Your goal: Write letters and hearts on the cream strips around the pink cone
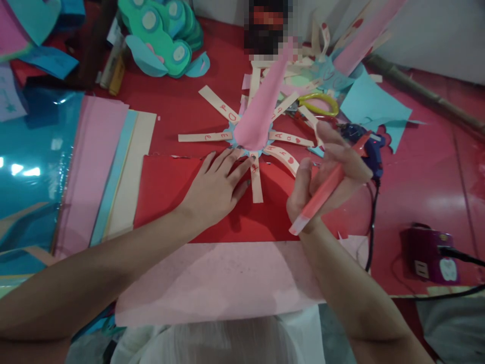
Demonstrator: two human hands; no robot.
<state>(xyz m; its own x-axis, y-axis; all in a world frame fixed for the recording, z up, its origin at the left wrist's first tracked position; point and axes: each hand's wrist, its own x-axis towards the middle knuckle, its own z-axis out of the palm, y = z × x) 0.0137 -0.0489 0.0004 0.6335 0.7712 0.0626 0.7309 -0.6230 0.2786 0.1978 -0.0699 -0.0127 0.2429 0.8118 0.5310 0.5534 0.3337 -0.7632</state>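
the lettered paper strip (257, 188) runs near to far, the flat, spread left hand (215, 184) touching its far end. apart to the right, the right hand (323, 176) grips a slanting red marker (321, 198).

Bare forearms (113, 265), whitish clothing (223, 343) at the lap

The red tabletop (409, 189) bears a pink cone (259, 111) on a pale-blue base (231, 129), ringed by cream strips (204, 137) with red letters and hearts; the marker (326, 191) is orange-red. The sheet (227, 283) at the near edge is pale pink. Toward the far left corner, green cut-outs (166, 38) carry whitish discs; toward the near right, a purple box (432, 253) bears a white apple.
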